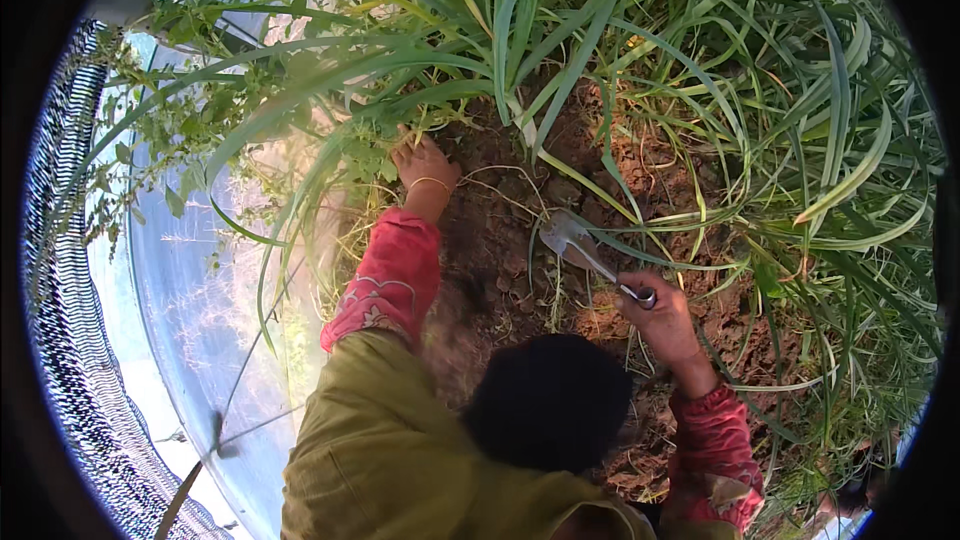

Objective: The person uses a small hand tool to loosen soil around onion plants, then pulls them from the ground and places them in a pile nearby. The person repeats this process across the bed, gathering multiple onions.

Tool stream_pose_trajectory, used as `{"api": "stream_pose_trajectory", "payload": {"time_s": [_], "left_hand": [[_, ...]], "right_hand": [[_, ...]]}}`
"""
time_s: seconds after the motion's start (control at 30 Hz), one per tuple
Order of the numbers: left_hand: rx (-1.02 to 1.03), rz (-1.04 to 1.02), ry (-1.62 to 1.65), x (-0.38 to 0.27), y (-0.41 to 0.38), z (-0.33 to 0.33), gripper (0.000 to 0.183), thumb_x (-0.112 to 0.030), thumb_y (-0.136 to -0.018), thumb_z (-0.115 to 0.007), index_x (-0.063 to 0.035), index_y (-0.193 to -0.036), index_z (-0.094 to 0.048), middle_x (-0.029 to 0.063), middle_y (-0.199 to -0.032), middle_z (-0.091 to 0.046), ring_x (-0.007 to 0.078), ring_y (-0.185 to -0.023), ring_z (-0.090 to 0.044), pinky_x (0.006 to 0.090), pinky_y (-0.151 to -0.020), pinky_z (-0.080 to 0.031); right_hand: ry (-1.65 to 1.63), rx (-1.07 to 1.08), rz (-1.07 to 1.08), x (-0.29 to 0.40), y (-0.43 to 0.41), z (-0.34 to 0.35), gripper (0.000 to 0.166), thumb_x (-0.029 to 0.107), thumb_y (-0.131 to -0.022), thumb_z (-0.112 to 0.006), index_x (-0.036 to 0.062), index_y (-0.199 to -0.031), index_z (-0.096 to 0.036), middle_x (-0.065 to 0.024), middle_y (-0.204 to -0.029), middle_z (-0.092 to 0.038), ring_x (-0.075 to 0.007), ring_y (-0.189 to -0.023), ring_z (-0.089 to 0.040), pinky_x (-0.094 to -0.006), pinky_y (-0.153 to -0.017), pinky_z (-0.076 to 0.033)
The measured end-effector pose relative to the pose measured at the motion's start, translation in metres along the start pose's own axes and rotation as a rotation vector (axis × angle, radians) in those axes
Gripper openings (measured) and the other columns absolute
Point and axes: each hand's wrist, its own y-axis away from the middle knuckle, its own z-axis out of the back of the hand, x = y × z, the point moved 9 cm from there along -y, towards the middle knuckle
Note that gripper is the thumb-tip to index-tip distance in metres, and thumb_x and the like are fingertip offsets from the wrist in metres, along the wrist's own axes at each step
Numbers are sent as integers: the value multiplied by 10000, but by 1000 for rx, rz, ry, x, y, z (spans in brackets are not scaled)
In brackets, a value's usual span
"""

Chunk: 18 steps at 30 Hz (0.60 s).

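My right hand (664, 322) is closed around the handle of a metal hand trowel (598, 264). The trowel's blade (559, 232) points up and left and rests on brown soil beside thin pale roots. My left hand (424, 165), with a thin band at the wrist, reaches into low leafy weeds (367, 154) at the left side of the bare soil. Leaves partly cover its fingertips, so its grip is unclear. Ahead, between the two hands, a long-leaved plant with a pale stem (525, 122) leans out of the ground.
Dense strap-leaved plants (847, 135) fill the right side and the top. Along the left runs a clear plastic sheet (195, 270), with dark mesh netting (71, 240) beyond it. Loose reddish soil (495, 240) lies in the middle. My knee or another dark rounded thing (551, 401) is below.
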Motion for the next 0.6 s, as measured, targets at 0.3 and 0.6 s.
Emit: {"api": "stream_pose_trajectory", "payload": {"time_s": [0.3,0.6], "left_hand": [[309,-56,-50,54,-25,-31,475,-187,-741,-589,-25,-1163,-442,180,-1072,-574,298,-930,-592,375,-744,-492],[-66,-17,65,109,13,-1,218,-186,-819,-442,-90,-987,-542,153,-827,-630,342,-768,-611,414,-657,-489]], "right_hand": [[-294,13,29,3,-49,-32,244,38,-738,-660,17,-970,-591,51,-699,-503,-11,-606,-417,-160,-529,-349],[-8,56,261,42,-103,-112,252,123,-750,-640,32,-975,-571,-97,-723,-599,-180,-625,-574,-270,-607,-456]]}}
